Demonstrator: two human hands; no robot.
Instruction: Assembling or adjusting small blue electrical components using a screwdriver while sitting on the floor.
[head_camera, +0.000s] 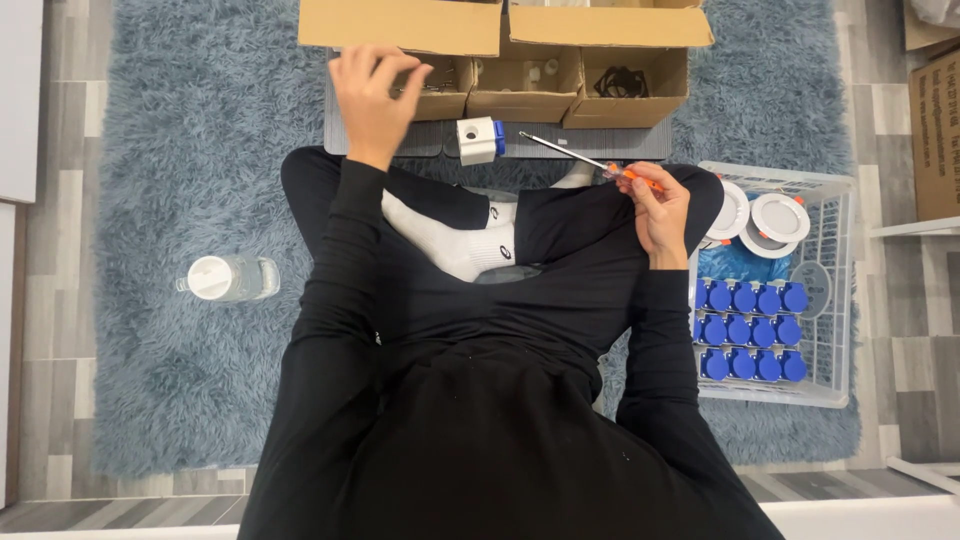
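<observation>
Here our left hand (372, 95) pinches inside one of three small cardboard boxes (527, 85); our right hand (658, 212) grips one orange-handled screwdriver (590, 160), near the basket (835, 290) rim.

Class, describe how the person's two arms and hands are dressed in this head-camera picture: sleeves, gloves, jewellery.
Both arms wear long, close-fitting black sleeves that end at the wrists. The left hand and right hand are bare: no gloves. No ring, watch or bracelet shows. The sleeves are plain, with no visible markings.
</observation>
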